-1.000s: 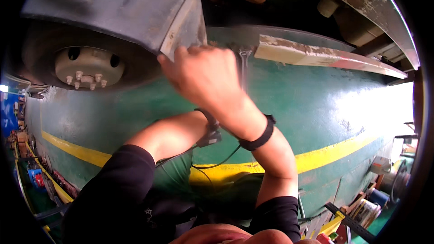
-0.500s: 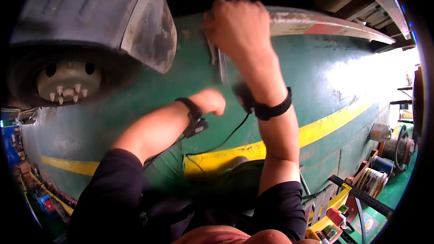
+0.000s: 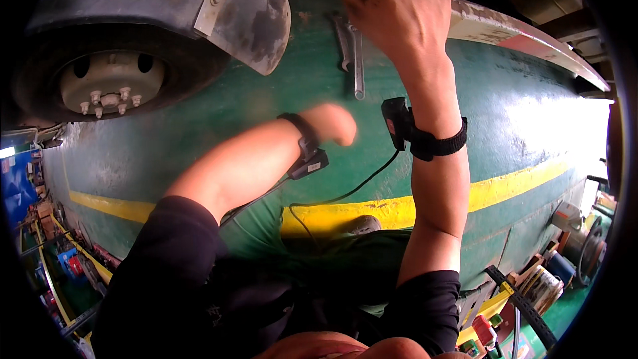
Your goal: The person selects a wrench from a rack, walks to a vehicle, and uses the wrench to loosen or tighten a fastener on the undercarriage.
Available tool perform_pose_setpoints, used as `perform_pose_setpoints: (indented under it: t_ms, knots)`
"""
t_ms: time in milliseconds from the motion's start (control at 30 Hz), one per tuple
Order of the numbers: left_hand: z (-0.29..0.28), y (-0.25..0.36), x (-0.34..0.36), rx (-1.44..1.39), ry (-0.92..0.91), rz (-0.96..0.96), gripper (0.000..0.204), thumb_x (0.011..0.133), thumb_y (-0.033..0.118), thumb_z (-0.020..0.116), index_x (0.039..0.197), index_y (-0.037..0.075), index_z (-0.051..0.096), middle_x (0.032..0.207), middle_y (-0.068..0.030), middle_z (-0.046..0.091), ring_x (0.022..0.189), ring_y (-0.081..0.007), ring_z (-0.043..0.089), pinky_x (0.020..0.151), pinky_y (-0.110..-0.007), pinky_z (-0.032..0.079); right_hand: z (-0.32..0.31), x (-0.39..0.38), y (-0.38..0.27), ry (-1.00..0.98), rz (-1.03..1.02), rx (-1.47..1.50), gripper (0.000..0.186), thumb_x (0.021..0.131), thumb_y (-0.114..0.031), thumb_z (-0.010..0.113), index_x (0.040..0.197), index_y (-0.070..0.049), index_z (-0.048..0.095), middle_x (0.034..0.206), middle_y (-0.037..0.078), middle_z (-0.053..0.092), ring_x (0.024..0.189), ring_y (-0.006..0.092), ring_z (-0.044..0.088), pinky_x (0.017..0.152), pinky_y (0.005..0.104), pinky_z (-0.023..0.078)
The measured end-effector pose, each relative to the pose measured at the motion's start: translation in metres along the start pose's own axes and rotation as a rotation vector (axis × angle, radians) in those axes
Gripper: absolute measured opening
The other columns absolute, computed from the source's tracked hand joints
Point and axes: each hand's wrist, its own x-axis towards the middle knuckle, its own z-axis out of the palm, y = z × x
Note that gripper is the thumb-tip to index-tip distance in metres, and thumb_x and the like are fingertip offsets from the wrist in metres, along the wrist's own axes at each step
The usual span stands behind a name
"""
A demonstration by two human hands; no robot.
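My right hand (image 3: 407, 10) reaches forward near the dark underside of the vehicle. Its fingers are curled, and whatever they hold, if anything, is hidden. Two metal wrenches lie on the green floor beside and below that hand: a darker one with an open jaw (image 3: 343, 43) and a longer, shiny one (image 3: 359, 70). My left hand (image 3: 335, 124) hovers lower and further left, over the floor. It is smeared by motion, with its fingers bent down out of sight. Both wrists wear black straps with small boxes and cables.
A vehicle wheel (image 3: 111, 86) with a dark mudguard (image 3: 249, 16) stands at the left. A red-and-white beam (image 3: 512, 36) runs along the far right. A yellow line (image 3: 392, 211) crosses the floor. Spools and containers (image 3: 541, 286) stand at the lower right, racks at the lower left.
The whole view has shifted, so the wheel and wrenches sit higher and further right. My right hand has moved slightly right, away from the wrenches, showing more of them.
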Motion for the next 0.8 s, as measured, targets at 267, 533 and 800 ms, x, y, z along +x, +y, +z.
perform_pose_setpoints:
  t_ms: [267,533,800]
  knots:
    - [0.036,-0.028,0.017,-0.006,0.415,0.415,0.018,0.055,0.014,0.06,0.07,0.007,0.066,0.074,-0.0155,0.06,0.067,-0.0321,0.057,0.058,-0.041,0.044,0.009,-0.003,0.001,0.014,0.042,0.003,0.027,0.083,-0.031,0.064,0.066,-0.01,0.059,0.062,0.007,0.062,0.062,0.027,0.063,0.059,0.0371,0.048]
    - [0.021,-0.012,0.012,-0.012,0.195,0.149,0.022,0.055,0.012,0.058,0.074,0.008,0.07,0.08,-0.0149,0.066,0.074,-0.0304,0.062,0.063,-0.04,0.048,0.009,0.001,-0.004,0.06,0.023,0.107,0.022,0.082,-0.026,0.066,0.069,-0.009,0.06,0.065,0.006,0.063,0.069,0.0254,0.063,0.067,0.036,0.047]
    - [0.001,0.003,0.0,0.043,0.009,0.058,0.032,0.07,0.012,0.057,0.098,0.011,0.073,0.101,-0.0105,0.07,0.096,-0.0268,0.065,0.078,-0.041,0.052,0.004,0.01,-0.012,0.234,-0.063,0.161,0.009,0.079,-0.016,0.069,0.079,-0.01,0.061,0.074,0.004,0.065,0.077,0.0243,0.063,0.07,0.0357,0.046]
